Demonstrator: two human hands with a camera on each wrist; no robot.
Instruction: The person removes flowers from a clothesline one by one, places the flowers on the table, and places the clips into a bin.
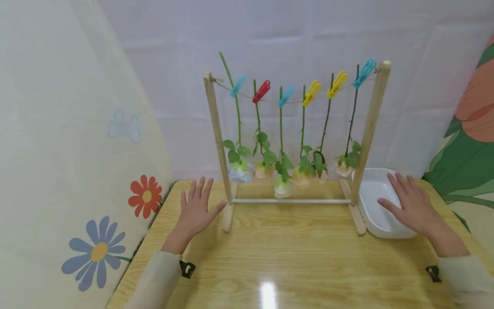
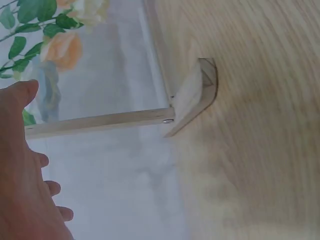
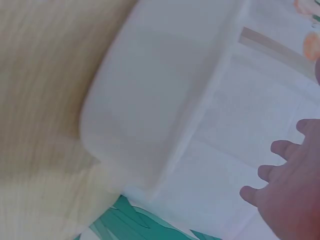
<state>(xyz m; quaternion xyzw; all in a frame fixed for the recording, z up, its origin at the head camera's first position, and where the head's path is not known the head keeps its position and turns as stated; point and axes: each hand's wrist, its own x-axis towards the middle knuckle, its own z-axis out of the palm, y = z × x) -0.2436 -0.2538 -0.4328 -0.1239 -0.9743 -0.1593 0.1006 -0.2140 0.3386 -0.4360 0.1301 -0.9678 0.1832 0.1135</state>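
Observation:
Several flowers hang heads down from a string on a wooden frame (image 1: 370, 128), held by coloured clips. A blue-white flower (image 1: 241, 172) hangs leftmost beneath a light blue clip (image 1: 238, 85); a pale one (image 1: 344, 166) hangs rightmost. Just left of the frame's left post, my left hand (image 1: 196, 211) is spread with nothing in it. In the left wrist view that hand (image 2: 25, 170) appears beside the post (image 2: 110, 120). My right hand (image 1: 414, 206), fingers apart and empty, is over the right part of a white basin (image 1: 380, 214). The right wrist view shows the hand (image 3: 290, 185) beside the basin (image 3: 150, 90).
The wooden table (image 1: 285, 257) extends in front of the frame. A white rod (image 1: 289, 201) joins the frame's feet low down. White cloth (image 1: 289, 34) hangs behind, with a flower-printed panel (image 1: 58, 150) at the left and another (image 1: 474, 159) at the right.

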